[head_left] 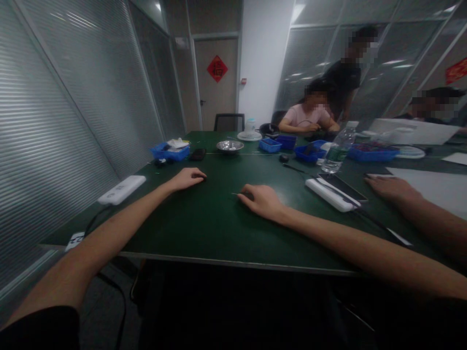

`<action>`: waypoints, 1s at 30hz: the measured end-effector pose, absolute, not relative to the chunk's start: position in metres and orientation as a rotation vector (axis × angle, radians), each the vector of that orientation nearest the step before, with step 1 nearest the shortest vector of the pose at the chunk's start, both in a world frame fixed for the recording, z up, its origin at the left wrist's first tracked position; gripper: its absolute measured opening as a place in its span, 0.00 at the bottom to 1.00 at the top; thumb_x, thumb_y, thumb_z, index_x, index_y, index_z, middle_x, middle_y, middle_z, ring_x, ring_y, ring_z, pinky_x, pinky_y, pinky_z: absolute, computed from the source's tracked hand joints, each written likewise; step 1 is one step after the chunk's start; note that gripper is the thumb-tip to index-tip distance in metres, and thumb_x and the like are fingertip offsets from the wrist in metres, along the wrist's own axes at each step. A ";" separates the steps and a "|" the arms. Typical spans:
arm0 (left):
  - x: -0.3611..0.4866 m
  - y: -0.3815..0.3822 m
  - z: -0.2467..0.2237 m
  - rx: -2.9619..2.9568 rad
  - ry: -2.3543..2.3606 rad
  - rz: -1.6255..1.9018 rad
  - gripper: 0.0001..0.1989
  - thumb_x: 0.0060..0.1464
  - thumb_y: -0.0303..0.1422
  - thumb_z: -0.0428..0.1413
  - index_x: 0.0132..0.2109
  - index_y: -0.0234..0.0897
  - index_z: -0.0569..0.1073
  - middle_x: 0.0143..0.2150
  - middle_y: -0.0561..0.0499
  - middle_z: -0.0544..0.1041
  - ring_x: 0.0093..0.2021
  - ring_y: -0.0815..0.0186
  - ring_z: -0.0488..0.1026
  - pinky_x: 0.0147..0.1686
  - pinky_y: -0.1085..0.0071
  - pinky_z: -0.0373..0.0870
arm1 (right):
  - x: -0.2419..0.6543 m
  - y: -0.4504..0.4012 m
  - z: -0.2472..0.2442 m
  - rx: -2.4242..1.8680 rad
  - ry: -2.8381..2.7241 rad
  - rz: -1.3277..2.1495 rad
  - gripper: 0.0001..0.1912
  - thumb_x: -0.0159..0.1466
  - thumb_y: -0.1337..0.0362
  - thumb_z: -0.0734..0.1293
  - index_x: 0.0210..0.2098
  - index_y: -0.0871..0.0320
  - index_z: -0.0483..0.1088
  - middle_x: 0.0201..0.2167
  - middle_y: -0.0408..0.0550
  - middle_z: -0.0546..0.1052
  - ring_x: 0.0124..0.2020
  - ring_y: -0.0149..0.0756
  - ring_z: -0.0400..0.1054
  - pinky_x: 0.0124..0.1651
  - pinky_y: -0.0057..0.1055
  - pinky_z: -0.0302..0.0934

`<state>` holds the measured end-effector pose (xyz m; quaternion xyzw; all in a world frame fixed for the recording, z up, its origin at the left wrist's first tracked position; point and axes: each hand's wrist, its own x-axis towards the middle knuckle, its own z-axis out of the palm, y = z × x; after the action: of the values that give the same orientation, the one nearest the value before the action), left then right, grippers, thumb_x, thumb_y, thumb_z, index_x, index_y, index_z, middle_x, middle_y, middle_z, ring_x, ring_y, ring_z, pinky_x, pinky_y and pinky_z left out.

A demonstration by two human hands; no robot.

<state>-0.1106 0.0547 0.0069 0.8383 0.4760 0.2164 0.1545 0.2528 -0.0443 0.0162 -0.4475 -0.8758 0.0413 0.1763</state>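
Note:
My right hand [263, 200] is closed in a pinch just above the green table [204, 228]. A thin, pale, needle-like piece [234, 194] sticks out leftward from between its thumb and forefinger; its exact kind is too small to tell. Farther left, my left hand [187, 179] rests low over the tabletop, fingers curled together toward the thumb. Whatever lies between those fingertips, if anything, is hidden. A shiny metal bowl [229, 147] with small pale bits in it stands beyond both hands.
Blue trays [171, 151] hold assorted items. White power banks [122, 189] lie left and right [332, 195], the right one beside a phone [343, 187]. A water bottle [339, 150] stands behind it. A neighbour's hand [396, 189] rests at right; other people are beyond.

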 end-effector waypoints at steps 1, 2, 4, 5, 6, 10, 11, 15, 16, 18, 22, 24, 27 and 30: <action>-0.124 0.061 0.005 2.386 1.454 0.652 0.19 0.61 0.43 0.58 0.54 0.42 0.82 0.55 0.46 0.79 0.54 0.55 0.76 0.56 0.62 0.69 | 0.253 -0.045 0.016 -1.264 -2.482 0.112 0.18 0.74 0.50 0.61 0.47 0.56 0.74 0.36 0.49 0.81 0.34 0.37 0.73 0.34 0.30 0.56; -0.138 0.067 0.004 2.363 1.552 0.678 0.18 0.61 0.42 0.58 0.53 0.41 0.82 0.55 0.46 0.80 0.54 0.55 0.76 0.56 0.62 0.69 | 0.253 -0.045 0.016 -1.258 -2.485 0.112 0.18 0.74 0.50 0.61 0.47 0.56 0.74 0.36 0.49 0.80 0.34 0.37 0.72 0.34 0.30 0.56; -0.166 0.077 0.001 2.328 1.733 0.715 0.18 0.60 0.40 0.59 0.54 0.40 0.82 0.54 0.45 0.81 0.53 0.54 0.77 0.56 0.61 0.70 | 0.253 -0.044 0.015 -1.241 -2.491 0.124 0.18 0.74 0.50 0.61 0.47 0.56 0.74 0.36 0.49 0.80 0.34 0.36 0.72 0.34 0.30 0.56; -0.179 0.081 0.000 2.323 1.814 0.723 0.18 0.59 0.39 0.59 0.53 0.39 0.82 0.53 0.45 0.81 0.52 0.54 0.77 0.56 0.61 0.70 | 0.254 -0.044 0.015 -1.232 -2.494 0.131 0.18 0.74 0.50 0.61 0.47 0.56 0.74 0.36 0.49 0.80 0.34 0.36 0.72 0.34 0.30 0.56; -0.191 0.083 -0.001 2.323 1.885 0.728 0.18 0.59 0.39 0.60 0.53 0.39 0.82 0.53 0.44 0.82 0.51 0.53 0.77 0.56 0.60 0.69 | 0.254 -0.043 0.014 -1.223 -2.495 0.134 0.18 0.74 0.50 0.61 0.48 0.56 0.74 0.36 0.49 0.80 0.34 0.36 0.72 0.34 0.30 0.56; -0.226 0.089 -0.003 2.308 2.123 0.715 0.18 0.58 0.37 0.61 0.54 0.38 0.82 0.51 0.42 0.82 0.50 0.50 0.78 0.55 0.59 0.69 | 0.255 -0.042 0.013 -1.215 -2.496 0.136 0.18 0.74 0.50 0.61 0.48 0.56 0.74 0.36 0.49 0.80 0.33 0.36 0.72 0.34 0.30 0.56; -0.230 0.090 -0.003 2.310 2.158 0.708 0.19 0.58 0.36 0.61 0.54 0.38 0.82 0.51 0.42 0.82 0.50 0.50 0.78 0.55 0.59 0.69 | 0.255 -0.042 0.013 -1.215 -2.496 0.136 0.18 0.74 0.50 0.61 0.48 0.56 0.74 0.36 0.48 0.80 0.33 0.35 0.71 0.33 0.30 0.56; -0.232 0.087 0.000 2.354 2.169 0.680 0.15 0.58 0.36 0.61 0.50 0.40 0.84 0.51 0.43 0.82 0.51 0.50 0.77 0.56 0.60 0.68 | 0.255 -0.043 0.014 -1.217 -2.497 0.123 0.18 0.74 0.50 0.61 0.48 0.56 0.74 0.35 0.48 0.80 0.32 0.36 0.71 0.33 0.30 0.56; -0.230 0.085 0.001 2.351 2.172 0.675 0.13 0.58 0.36 0.61 0.48 0.41 0.85 0.49 0.43 0.83 0.51 0.51 0.77 0.56 0.60 0.68 | 0.254 -0.044 0.014 -1.222 -2.497 0.121 0.18 0.74 0.50 0.61 0.48 0.56 0.74 0.35 0.48 0.80 0.33 0.36 0.71 0.33 0.30 0.56; -0.225 0.082 0.004 2.335 2.189 0.675 0.11 0.57 0.36 0.61 0.45 0.42 0.85 0.47 0.45 0.83 0.50 0.51 0.77 0.56 0.60 0.69 | 0.254 -0.044 0.015 -1.228 -2.501 0.135 0.18 0.74 0.50 0.61 0.48 0.56 0.74 0.36 0.49 0.80 0.33 0.36 0.72 0.34 0.30 0.57; -0.220 0.078 0.007 2.329 2.227 0.662 0.13 0.57 0.36 0.60 0.47 0.44 0.85 0.47 0.46 0.84 0.50 0.51 0.77 0.55 0.59 0.70 | 0.254 -0.044 0.015 -1.228 -2.509 0.154 0.18 0.74 0.50 0.61 0.49 0.56 0.74 0.37 0.49 0.80 0.35 0.37 0.73 0.34 0.30 0.58; -0.221 0.080 0.007 2.340 2.231 0.659 0.14 0.57 0.35 0.60 0.49 0.43 0.84 0.49 0.45 0.83 0.50 0.51 0.77 0.55 0.59 0.70 | 0.254 -0.043 0.015 -1.228 -2.505 0.149 0.18 0.74 0.50 0.61 0.48 0.56 0.74 0.37 0.49 0.80 0.35 0.37 0.73 0.35 0.30 0.57; -0.225 0.083 0.006 2.306 2.218 0.678 0.14 0.57 0.34 0.61 0.49 0.40 0.85 0.49 0.43 0.83 0.51 0.50 0.78 0.56 0.58 0.70 | 0.254 -0.043 0.015 -1.211 -2.509 0.144 0.17 0.74 0.50 0.61 0.48 0.56 0.74 0.37 0.49 0.80 0.34 0.37 0.72 0.35 0.30 0.57; -0.226 0.085 0.006 2.183 2.194 0.738 0.11 0.55 0.34 0.64 0.45 0.41 0.86 0.46 0.44 0.84 0.49 0.50 0.79 0.55 0.57 0.70 | 0.254 -0.044 0.014 -1.213 -2.515 0.113 0.17 0.74 0.50 0.61 0.47 0.56 0.74 0.36 0.49 0.80 0.34 0.36 0.72 0.35 0.30 0.56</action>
<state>-0.2262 0.0852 0.0062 0.6860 0.6894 0.2318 -0.0203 0.2541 -0.0435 0.0138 -0.4274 -0.8865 0.0398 0.1726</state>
